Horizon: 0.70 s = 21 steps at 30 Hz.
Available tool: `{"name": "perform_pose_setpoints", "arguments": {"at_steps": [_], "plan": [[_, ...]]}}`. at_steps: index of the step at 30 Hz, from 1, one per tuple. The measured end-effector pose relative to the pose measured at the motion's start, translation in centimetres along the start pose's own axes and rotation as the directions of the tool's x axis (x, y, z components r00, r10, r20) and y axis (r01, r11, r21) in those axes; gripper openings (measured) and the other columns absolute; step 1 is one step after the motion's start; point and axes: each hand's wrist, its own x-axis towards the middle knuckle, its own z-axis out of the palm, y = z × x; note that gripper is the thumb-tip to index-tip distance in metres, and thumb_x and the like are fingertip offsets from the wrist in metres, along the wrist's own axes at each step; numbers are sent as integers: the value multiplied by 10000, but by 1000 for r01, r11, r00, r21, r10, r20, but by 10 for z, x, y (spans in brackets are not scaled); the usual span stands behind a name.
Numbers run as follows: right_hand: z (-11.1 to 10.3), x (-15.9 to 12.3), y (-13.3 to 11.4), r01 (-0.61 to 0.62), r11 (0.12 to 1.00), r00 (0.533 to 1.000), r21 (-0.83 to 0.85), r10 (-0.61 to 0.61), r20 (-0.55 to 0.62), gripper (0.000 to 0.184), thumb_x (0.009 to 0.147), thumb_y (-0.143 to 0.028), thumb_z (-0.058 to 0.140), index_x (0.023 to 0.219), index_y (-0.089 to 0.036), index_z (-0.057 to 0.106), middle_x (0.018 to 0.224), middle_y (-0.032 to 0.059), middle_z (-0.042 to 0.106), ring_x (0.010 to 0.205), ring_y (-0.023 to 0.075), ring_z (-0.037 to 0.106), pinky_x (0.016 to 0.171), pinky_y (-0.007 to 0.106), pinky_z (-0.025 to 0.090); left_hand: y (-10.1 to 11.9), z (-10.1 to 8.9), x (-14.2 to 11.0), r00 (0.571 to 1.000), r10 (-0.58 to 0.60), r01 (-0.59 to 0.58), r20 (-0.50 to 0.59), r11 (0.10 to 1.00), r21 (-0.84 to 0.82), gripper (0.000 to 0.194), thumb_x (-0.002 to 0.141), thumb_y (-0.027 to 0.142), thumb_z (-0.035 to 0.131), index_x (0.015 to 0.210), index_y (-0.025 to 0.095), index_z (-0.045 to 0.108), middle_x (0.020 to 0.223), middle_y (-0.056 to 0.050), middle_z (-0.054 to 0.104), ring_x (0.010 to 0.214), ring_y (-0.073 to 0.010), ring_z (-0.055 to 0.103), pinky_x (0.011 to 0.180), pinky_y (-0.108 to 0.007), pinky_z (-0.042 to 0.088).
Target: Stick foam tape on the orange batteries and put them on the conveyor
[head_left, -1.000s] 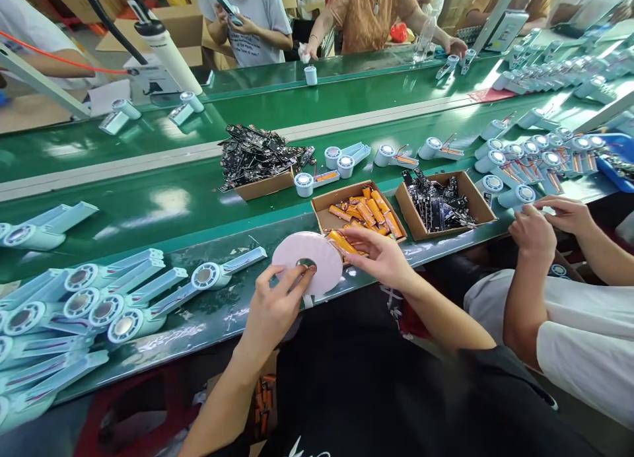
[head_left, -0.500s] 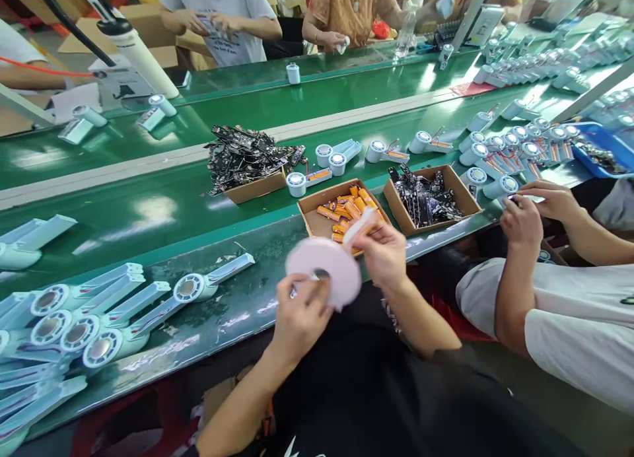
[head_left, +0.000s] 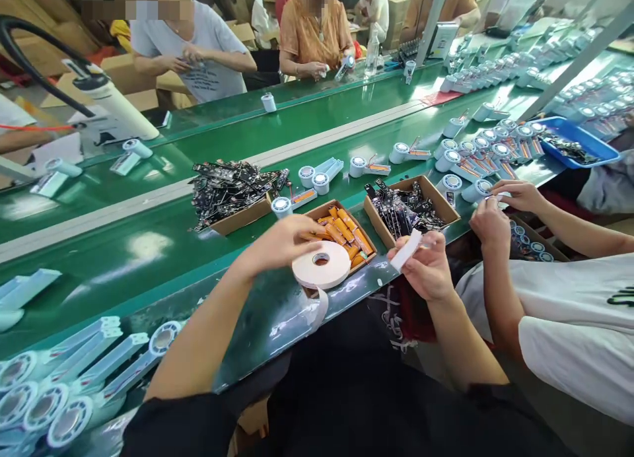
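Note:
My left hand (head_left: 284, 242) reaches over the near-left side of a cardboard box (head_left: 375, 247) of orange battery cells (head_left: 347, 231). Its fingers are stretched out just above the cells and hold nothing that I can see. Directly in front of those fingers lies a roll of white tape (head_left: 334, 273), tilted against the box, its loose end (head_left: 321, 308) hanging toward the bench edge. Between thumb and fingers my right hand (head_left: 428, 269) pinches a short strip of white tape (head_left: 406, 251), held up right of the cells.
A cardboard box of black circuit boards (head_left: 411, 209) stands to the right, a heap of boards (head_left: 232, 189) to the left. Light-blue fan housings (head_left: 69, 417) crowd the bench at lower left. A co-worker's hands (head_left: 490, 219) are close on the right; others sit across the green belt (head_left: 143, 246).
My left hand has put down the tape roll and moved over the cells. My right hand has drawn right and lower with a separate strip. The view has shifted.

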Motion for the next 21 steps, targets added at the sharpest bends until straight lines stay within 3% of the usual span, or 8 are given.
{"name": "perform_pose_setpoints", "arguments": {"at_steps": [4, 7, 9, 11, 13, 15, 18, 21], "plan": [[-14, -4, -6, -1, 1000, 997, -10, 1, -79, 720, 630, -391, 987, 851, -279, 310, 1027, -29, 812, 730, 235, 796, 642, 388, 664, -28, 3, 120, 951, -205, 258, -231, 939, 227, 544, 964, 478, 585, 1416, 185, 662, 1474, -158, 624, 1378, -364, 511, 1190, -542, 385], [-16, -4, -2, 10, 1000, 996, -29, -13, -85, 718, 659, -391, 973, 768, -254, 276, 970, -2, 817, 719, 256, 798, 661, 428, 679, -43, 7, 197, 918, -376, 396, -129, 835, 382, 816, 805, 522, 766, 1530, 210, 555, 1598, -216, 477, 1464, -525, 311, 1113, -754, 326], [-22, -8, 2, 8, 999, 995, -31, -11, -98, 717, 655, -374, 974, 727, -246, 273, 927, 9, 813, 706, 262, 793, 664, 439, 685, -46, 5, 225, 891, -452, 429, -48, 801, 417, 790, 756, 466, 810, 1476, 210, 608, 1523, -232, 538, 1411, -548, 352, 1042, -788, 354], [-32, -14, 4, -21, 1000, 993, -20, 18, -117, 699, 627, -341, 986, 701, -241, 297, 896, 10, 808, 681, 255, 785, 650, 425, 686, -42, -2, 227, 894, -448, 416, -22, 809, 414, 688, 759, 397, 805, 1407, 216, 666, 1465, -211, 587, 1371, -507, 410, 1051, -753, 372], [-46, -19, 6, -59, 998, 988, -3, 58, -144, 664, 607, -313, 991, 687, -235, 337, 884, 4, 803, 680, 240, 783, 648, 405, 686, -35, -15, 201, 931, -361, 347, -43, 845, 407, 661, 781, 396, 788, 1410, 232, 669, 1530, -176, 545, 1389, -476, 400, 1092, -703, 373], [-58, -22, 9, -85, 996, 981, 11, 86, -173, 627, 600, -312, 993, 686, -234, 377, 894, -4, 799, 704, 227, 784, 662, 396, 688, -29, -32, 148, 971, -225, 238, -82, 880, 410, 674, 802, 449, 764, 1427, 222, 655, 1622, -135, 462, 1431, -447, 368, 1150, -648, 359], [-67, -22, 16, -87, 996, 974, 22, 90, -208, 594, 583, -332, 997, 694, -241, 421, 896, -13, 788, 742, 217, 780, 692, 408, 693, -30, -51, 31, 985, -124, 161, -119, 906, 390, 626, 804, 524, 728, 1326, 180, 705, 1631, -102, 468, 1455, -377, 402, 1238, -556, 325], [-56, -18, 25, -69, 997, 977, 46, 76, -198, 605, 548, -332, 1010, 684, -237, 429, 869, -7, 782, 758, 217, 779, 684, 396, 689, -43, -46, -90, 952, -276, 304, -131, 889, 341, 481, 751, 546, 749, 1106, 224, 783, 1539, -104, 584, 1389, -375, 522, 1179, -532, 437]]}}
